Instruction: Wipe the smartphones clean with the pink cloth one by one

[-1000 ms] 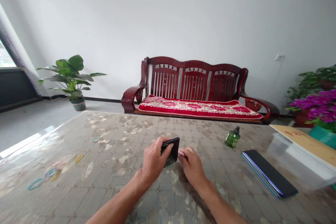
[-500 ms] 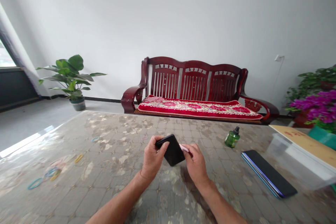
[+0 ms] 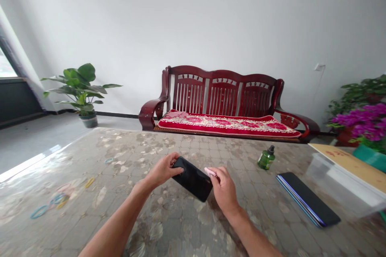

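Observation:
A black smartphone (image 3: pixel 193 180) is tilted above the table, its long side slanting down to the right. My left hand (image 3: pixel 164 170) grips its upper left end, thumb on the broad dark face and fingers behind. Close to the phone's right end, my right hand (image 3: pixel 223 188) pinches a small pale pink cloth or pad (image 3: pixel 210 172). Most of that pink piece is hidden by the fingers. Whether it touches the phone's edge I cannot tell.
A stack of phones (image 3: pixel 307 198) lies at the right beside a clear plastic box (image 3: pixel 340 184). Behind it stands a green bottle (image 3: pixel 266 158). Coloured rubber bands (image 3: pixel 50 205) are scattered on the left of the patterned table (image 3: pixel 129 192). Beyond is a wooden bench (image 3: pixel 223 92).
My left hand has moved left and turned the phone, which now lies more lengthwise and shows more of its face. My right hand has stayed nearly in place with the pink piece.

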`<state>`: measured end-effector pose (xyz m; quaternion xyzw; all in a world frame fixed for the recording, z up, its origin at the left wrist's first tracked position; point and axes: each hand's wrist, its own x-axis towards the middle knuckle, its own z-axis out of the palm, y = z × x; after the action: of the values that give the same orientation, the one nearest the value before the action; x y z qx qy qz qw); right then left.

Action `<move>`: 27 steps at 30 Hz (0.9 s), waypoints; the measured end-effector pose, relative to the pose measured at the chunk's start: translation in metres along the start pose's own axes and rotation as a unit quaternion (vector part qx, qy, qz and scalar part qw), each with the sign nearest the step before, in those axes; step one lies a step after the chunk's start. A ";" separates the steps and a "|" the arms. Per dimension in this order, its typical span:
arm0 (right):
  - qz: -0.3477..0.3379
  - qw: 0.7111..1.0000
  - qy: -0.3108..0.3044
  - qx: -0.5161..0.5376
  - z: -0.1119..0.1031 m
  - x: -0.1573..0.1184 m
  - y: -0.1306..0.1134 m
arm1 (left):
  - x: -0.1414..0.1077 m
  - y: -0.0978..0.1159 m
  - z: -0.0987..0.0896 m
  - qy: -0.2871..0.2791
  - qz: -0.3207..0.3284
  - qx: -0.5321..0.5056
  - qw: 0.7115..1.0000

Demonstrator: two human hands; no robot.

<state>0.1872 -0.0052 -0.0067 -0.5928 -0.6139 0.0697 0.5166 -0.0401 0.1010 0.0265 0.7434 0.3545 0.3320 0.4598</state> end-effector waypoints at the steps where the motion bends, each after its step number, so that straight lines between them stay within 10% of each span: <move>1: -0.002 1.000 0.003 -0.001 0.000 0.000 0.000 | 0.000 -0.002 0.001 -0.006 -0.007 -0.003 1.000; 12: -0.050 0.997 0.060 -0.011 -0.010 0.007 0.008 | -0.002 -0.019 0.023 0.007 -0.016 0.201 0.980; 27: -0.159 0.961 -0.010 -0.225 -0.016 0.000 -0.019 | -0.024 0.004 0.044 0.067 -0.010 0.310 0.948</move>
<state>0.1865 -0.0192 0.0137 -0.5879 -0.7052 -0.1469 0.3681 -0.0162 0.0597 0.0104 0.8217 0.4775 0.2499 0.1855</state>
